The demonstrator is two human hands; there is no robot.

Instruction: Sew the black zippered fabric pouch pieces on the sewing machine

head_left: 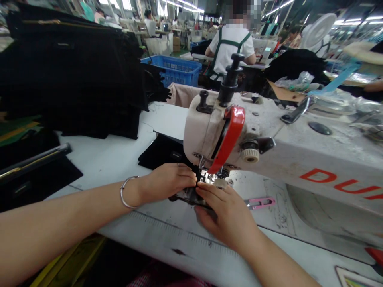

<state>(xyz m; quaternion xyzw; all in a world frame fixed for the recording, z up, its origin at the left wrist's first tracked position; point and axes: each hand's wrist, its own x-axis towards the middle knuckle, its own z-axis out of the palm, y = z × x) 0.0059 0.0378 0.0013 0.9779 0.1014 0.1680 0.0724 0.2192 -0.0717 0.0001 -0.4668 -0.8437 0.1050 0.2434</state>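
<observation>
A white sewing machine (206, 123) with a red lever guard (231, 135) stands in front of me. Under its needle and presser foot (206, 177) lies a black fabric piece (163, 151) with a small label, spread out to the left on the table. My left hand (169, 181), a silver bangle on its wrist, presses closed fingers on the fabric just left of the foot. From the right, my right hand (226, 211) grips the near edge of the fabric beside the foot, fingertips almost meeting the left ones. The fabric under the fingers is mostly hidden.
Pink-handled thread snips (260, 202) lie right of my right hand. A tall stack of black fabric pieces (74, 75) fills the left. Printed ruler marks (179, 231) run along the white table's front. Behind are a blue basket (179, 69) and a person in a white shirt (229, 48).
</observation>
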